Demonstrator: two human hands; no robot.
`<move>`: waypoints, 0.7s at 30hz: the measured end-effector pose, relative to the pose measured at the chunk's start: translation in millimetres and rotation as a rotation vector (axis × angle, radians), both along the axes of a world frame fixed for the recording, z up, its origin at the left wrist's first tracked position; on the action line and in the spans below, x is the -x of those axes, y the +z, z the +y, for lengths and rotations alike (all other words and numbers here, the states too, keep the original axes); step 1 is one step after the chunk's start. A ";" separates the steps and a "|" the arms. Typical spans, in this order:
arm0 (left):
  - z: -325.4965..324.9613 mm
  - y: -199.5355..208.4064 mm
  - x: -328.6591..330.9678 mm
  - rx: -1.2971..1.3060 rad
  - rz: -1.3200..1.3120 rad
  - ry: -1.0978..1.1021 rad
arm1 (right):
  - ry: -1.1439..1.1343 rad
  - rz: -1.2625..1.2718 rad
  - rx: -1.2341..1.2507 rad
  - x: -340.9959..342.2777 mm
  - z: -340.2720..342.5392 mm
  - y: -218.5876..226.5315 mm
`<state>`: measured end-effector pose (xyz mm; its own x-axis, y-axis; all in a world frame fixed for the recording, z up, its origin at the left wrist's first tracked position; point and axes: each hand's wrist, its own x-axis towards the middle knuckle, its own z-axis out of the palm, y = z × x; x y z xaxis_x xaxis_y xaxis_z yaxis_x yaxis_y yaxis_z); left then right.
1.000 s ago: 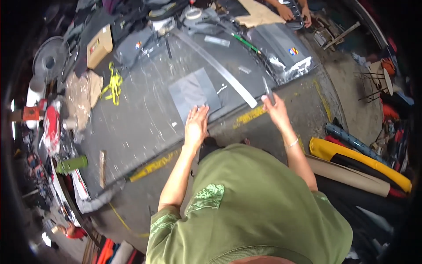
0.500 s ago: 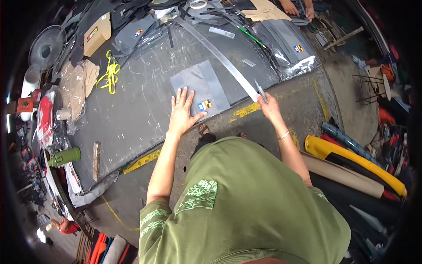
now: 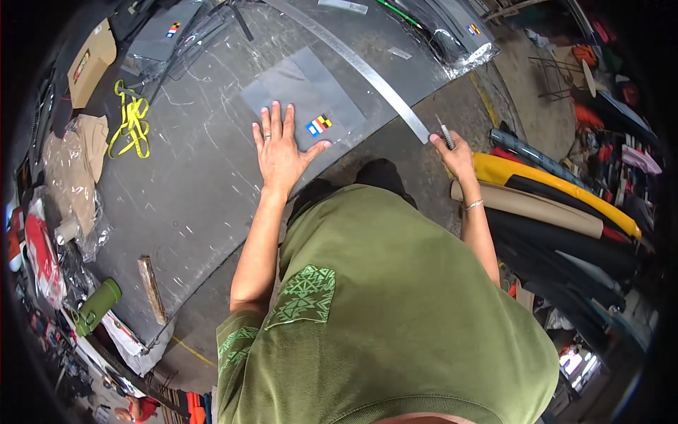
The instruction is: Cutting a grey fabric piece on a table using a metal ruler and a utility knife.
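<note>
My left hand [image 3: 280, 159] lies flat with its fingers spread, on the lower left part of a grey sheet [image 3: 304, 81]. A small label in blue, red, yellow and black [image 3: 319, 126] shows on that sheet, right of my fingers. My right hand [image 3: 459, 159] is closed around a slim pointed tool [image 3: 448, 137] with a ribbed, silvery shaft, its tip upward. The thumb side of that hand is at the near end of a long metal ruler [image 3: 374, 79], which slants away across the dark table [image 3: 191, 184] and overhangs its edge.
On the left are a yellow strap [image 3: 132, 120], a brown cardboard piece [image 3: 92, 63], a wooden stick [image 3: 152, 290] and a green bottle [image 3: 99, 305]. A green pencil [image 3: 399, 13] lies at the far side. Yellow [image 3: 558, 191] and beige rolls [image 3: 537, 208] rest to my right.
The view has shifted nearer the table edge and turned a little. My left hand remains flat on the sheet. My right hand and the ruler's near end now appear farther right of the sheet.
</note>
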<state>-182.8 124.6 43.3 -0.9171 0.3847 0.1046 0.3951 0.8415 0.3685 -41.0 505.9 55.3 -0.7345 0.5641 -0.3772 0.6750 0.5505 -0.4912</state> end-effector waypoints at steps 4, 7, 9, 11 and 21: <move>-0.2 2.7 0.0 0.004 -0.019 -0.004 | -0.006 0.079 -0.044 10.0 -7.1 8.1; 0.3 3.8 -0.4 -0.013 -0.035 0.005 | -0.017 0.076 -0.141 23.9 -7.4 0.5; -0.1 3.7 -0.9 0.002 -0.036 0.011 | 0.098 0.114 -0.151 42.3 -19.3 3.2; 0.1 2.2 -0.4 0.003 -0.033 0.021 | 0.132 0.115 -0.110 55.4 -27.1 2.4; 5.8 6.3 -1.2 0.014 -0.034 0.060 | 0.140 0.044 0.167 91.5 -34.0 2.7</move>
